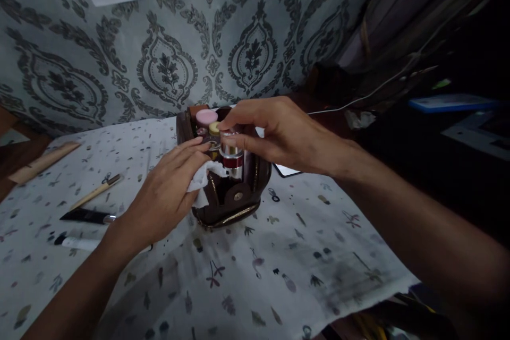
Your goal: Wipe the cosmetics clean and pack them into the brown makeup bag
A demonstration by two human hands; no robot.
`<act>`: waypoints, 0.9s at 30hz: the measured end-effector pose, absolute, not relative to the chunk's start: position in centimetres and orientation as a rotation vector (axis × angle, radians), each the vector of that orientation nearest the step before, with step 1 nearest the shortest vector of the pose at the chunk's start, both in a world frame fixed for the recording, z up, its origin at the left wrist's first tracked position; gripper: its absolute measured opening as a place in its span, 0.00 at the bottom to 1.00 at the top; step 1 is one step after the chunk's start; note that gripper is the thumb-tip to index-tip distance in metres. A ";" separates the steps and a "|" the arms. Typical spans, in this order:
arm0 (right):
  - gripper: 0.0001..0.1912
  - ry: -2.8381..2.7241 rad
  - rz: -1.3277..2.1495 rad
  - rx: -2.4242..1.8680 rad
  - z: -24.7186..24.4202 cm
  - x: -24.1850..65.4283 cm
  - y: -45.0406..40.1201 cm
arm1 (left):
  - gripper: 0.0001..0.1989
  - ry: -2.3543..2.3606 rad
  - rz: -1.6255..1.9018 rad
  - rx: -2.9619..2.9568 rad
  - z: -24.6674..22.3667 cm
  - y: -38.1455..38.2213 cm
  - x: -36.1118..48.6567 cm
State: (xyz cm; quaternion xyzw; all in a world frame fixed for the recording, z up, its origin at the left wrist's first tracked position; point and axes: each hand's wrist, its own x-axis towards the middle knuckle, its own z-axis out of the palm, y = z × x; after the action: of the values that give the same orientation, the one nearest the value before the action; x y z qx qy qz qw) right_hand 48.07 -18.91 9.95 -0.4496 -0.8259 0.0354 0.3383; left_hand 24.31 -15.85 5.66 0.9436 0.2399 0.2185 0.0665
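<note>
A dark brown zippered bag (235, 207) stands open on the cloth-covered table. Inside it are a pink round lid (206, 117), a yellow cap (214, 128) and other small containers. My right hand (274, 133) pinches the top of a silver and red cylinder (233, 161) that is upright in the bag's opening. A crumpled white tissue (204, 180) is held in my left hand (167, 186), whose fingertips rest over the bag's left side by the containers.
Left on the patterned cloth (223, 287) lie a wooden-handled brush (93, 193), a black brush (85, 216), a white one (82, 243) and a flat wooden piece (43, 163). A phone-like edge (286, 170) shows right of the bag. Patterned wall behind.
</note>
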 end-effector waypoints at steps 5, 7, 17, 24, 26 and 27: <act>0.09 -2.453 0.151 -1.097 10.1 47.2 -18.2 | 0.22 0.703 0.663 2.859 5.6 -15.8 24.2; 0.09 -2.440 0.148 -1.127 9.8 46.9 -18.2 | 0.24 0.693 0.663 2.879 5.6 -15.8 24.2; 0.10 -2.251 0.114 -1.288 8.2 46.0 -18.3 | 0.25 0.725 0.680 3.157 6.0 -16.5 24.3; 0.05 -2.218 0.085 -1.409 7.8 45.6 -18.2 | 0.25 0.744 0.708 3.225 6.1 -16.6 24.6; 0.05 -2.236 0.040 -1.397 7.6 45.6 -18.2 | 0.25 0.751 0.702 3.212 6.0 -16.6 24.7; 0.04 -2.244 0.023 -1.382 7.5 45.6 -18.2 | 0.26 0.746 0.705 3.200 6.0 -16.6 24.7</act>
State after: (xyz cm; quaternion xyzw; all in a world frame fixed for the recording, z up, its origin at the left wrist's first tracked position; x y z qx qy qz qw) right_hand 45.59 -18.21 7.46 -0.5077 -0.8243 0.0083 0.2504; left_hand 24.69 -16.56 5.98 0.9466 0.2206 0.2084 -0.1092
